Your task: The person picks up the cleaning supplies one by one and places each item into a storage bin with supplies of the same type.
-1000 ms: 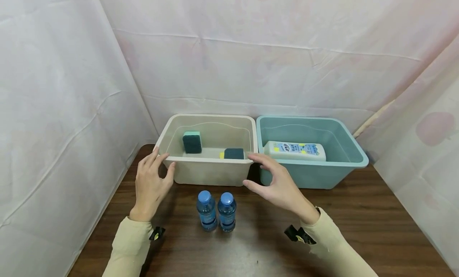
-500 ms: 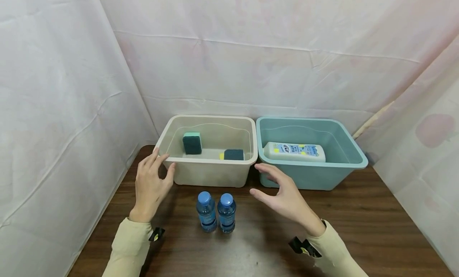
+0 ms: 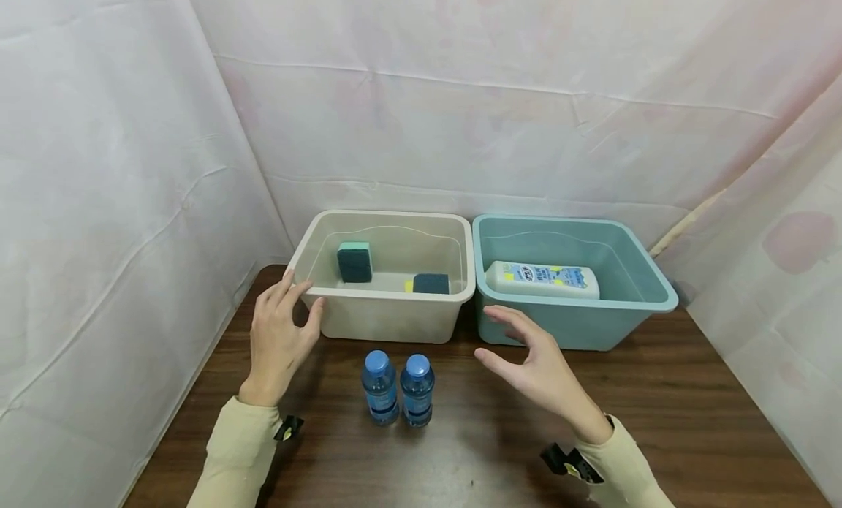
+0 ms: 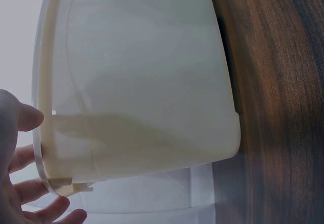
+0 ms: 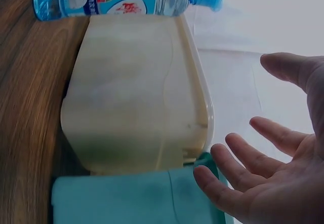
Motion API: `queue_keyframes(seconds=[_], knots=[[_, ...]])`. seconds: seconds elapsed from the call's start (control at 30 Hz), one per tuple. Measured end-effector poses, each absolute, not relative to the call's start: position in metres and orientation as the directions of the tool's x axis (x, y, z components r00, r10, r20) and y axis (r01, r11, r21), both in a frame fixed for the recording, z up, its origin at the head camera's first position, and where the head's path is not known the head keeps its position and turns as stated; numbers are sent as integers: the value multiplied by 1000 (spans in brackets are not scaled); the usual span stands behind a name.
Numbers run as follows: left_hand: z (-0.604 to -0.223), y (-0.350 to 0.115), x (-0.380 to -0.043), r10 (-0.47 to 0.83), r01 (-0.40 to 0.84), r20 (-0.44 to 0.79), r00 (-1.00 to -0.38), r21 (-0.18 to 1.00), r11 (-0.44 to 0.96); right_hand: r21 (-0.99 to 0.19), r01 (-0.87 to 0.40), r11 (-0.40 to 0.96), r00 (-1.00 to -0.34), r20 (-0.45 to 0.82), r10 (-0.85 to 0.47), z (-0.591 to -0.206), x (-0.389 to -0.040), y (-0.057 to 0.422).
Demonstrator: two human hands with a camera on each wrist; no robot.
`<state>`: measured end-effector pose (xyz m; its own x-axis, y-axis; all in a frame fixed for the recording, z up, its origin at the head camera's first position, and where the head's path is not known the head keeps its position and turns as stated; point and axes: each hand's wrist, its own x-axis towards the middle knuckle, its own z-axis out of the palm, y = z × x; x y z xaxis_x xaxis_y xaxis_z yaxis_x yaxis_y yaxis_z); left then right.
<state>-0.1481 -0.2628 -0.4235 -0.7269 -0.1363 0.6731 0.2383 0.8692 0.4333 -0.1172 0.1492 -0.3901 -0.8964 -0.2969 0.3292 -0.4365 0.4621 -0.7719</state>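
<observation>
My left hand point(image 3: 279, 340) is at the front left corner of a beige plastic bin point(image 3: 388, 318), fingers spread and fingertips at its rim. In the left wrist view the thumb point(image 4: 30, 117) lies at the rim's edge. My right hand point(image 3: 536, 362) holds nothing, its fingers apart in front of a blue-green plastic bin point(image 3: 572, 325). Inside the beige bin are a dark green scouring sponge point(image 3: 355, 263) standing upright and a yellow sponge with a dark pad point(image 3: 430, 283). A white labelled bottle point(image 3: 542, 280) lies on its side in the blue-green bin.
Two small water bottles with blue caps, a left one point(image 3: 379, 387) and a right one point(image 3: 417, 389), stand upright side by side before the beige bin. The dark wooden table point(image 3: 658, 406) carries everything. A pale curtain point(image 3: 421, 113) hangs close behind both bins.
My right hand has come away from the beige bin's front right corner, moving right and toward me to the front of the blue-green bin. The left hand stays at its corner.
</observation>
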Motion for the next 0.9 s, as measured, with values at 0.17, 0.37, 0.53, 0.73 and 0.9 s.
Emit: queue_keyframes(seconds=[0.17,0.37,0.53,0.73,0.9], knots=[[-423,-261,-148,-134,247,680,-721,432,867,-766,-426,481,-903,333,-270,-392,-119,159],[-424,-260,-148,-125,255,683,-719,427,867,-756,-400,519,-916,321,-239,-394,-120,168],[-425,-262,-148,-129,257,687,-715,429,866,-751,-387,535,-922,315,-224,-394,-121,175],[-425,-263,-148,-129,253,686,-716,428,868,-742,-374,556,-927,318,-198,-394,-123,186],[-424,-263,-148,-127,251,683,-719,426,869,-731,-395,556,-917,353,-188,-395,-124,195]])
